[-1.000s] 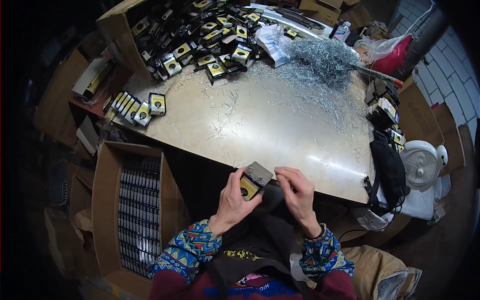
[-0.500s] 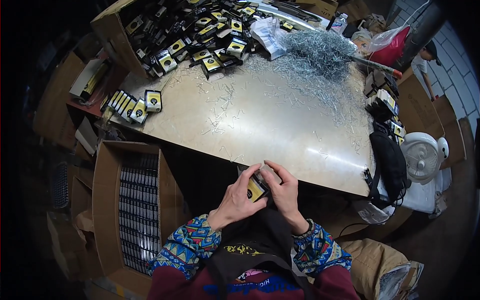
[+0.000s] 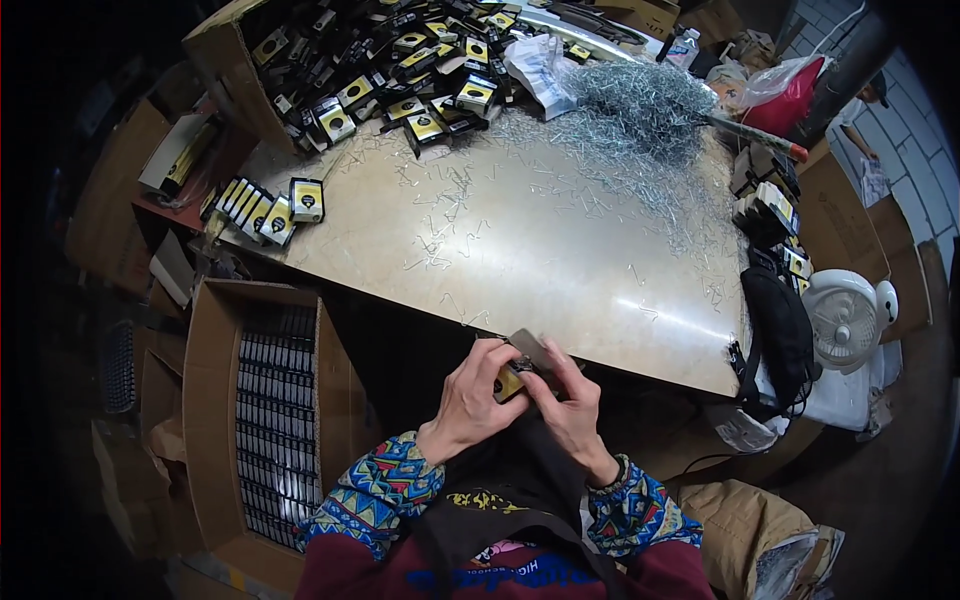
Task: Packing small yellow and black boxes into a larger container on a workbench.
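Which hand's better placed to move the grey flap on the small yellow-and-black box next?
Right, most likely: the right hand is already up against the grey flap, while the left hand is occupied gripping the small yellow-and-black box.

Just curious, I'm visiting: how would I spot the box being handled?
Find the big table, then its near edge. There, between left hand and right hand, is a black and yellow box. Unlike the piled boxes, it is held, grey flap sticking up.
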Available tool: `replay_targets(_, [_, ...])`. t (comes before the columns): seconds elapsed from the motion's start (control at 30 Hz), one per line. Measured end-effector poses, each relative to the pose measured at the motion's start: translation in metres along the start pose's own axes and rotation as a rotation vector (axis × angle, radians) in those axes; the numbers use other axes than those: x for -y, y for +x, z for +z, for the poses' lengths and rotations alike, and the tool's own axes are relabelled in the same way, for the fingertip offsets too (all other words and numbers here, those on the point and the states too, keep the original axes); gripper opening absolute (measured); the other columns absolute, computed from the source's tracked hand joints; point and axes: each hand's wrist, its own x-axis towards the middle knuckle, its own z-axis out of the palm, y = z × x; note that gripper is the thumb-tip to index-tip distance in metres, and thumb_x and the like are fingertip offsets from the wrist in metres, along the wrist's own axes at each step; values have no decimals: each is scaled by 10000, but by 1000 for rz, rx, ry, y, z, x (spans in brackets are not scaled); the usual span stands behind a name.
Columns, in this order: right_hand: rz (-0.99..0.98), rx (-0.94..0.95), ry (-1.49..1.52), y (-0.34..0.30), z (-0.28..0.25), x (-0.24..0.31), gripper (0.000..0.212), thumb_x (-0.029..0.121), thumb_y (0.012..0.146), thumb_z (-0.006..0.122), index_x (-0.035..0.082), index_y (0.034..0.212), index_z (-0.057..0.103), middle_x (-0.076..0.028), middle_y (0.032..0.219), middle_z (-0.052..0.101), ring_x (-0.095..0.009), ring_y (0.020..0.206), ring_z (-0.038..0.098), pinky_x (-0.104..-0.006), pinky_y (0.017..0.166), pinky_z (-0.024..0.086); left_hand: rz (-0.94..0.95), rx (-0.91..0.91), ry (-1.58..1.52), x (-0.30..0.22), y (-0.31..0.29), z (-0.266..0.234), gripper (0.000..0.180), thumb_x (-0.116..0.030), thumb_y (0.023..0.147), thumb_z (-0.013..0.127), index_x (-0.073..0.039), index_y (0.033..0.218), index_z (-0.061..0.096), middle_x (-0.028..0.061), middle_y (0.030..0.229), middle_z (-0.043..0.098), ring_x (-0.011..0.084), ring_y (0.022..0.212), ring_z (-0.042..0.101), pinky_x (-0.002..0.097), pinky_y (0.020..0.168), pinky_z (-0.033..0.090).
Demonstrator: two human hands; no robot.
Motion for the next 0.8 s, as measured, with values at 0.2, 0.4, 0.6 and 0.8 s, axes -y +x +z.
replay_targets(0.2, [-167, 23, -90, 1, 4, -2, 315, -20, 868, 663, -26, 1183, 646, -172, 1081, 699, -203, 984, 688, -271, 838, 542, -166, -75, 52, -9, 0, 0, 723, -114, 675, 799, -19, 1274, 405, 206, 1091, 598, 373, 950, 645, 397, 776, 540])
replay_targets(0.4, [-19, -168, -148, 5, 15, 9, 235, 24, 865, 692, -45, 1090, 678, -128, 955, 722, -133, 821, 671, -250, 728, 534, -170, -137, 61, -10, 0, 6, 770, -133, 684, 803, -23, 1303, 359, 204, 1071, 610, 363, 951, 653, 396, 798, 537])
replay_targets(0.6, [368, -115, 271, 20, -2, -2, 225, 153, 934, 662, -36, 1051, 698, -39, 899, 704, -59, 792, 606, -205, 694, 495, -167, -156, -22, -7, -2, 7, 717, -99, 690, 788, -51, 1265, 362, 190, 1090, 580, 357, 928, 646, 394, 786, 539])
replay_targets(0.8, [427, -9, 469, 21, -7, -6, 257, 162, 930, 667, -28, 1102, 688, -61, 981, 708, -84, 844, 631, -216, 740, 516, -112, -54, 69, -7, 2, -1, 659, -99, 697, 772, -75, 1232, 388, 176, 1111, 551, 371, 903, 636, 405, 744, 546])
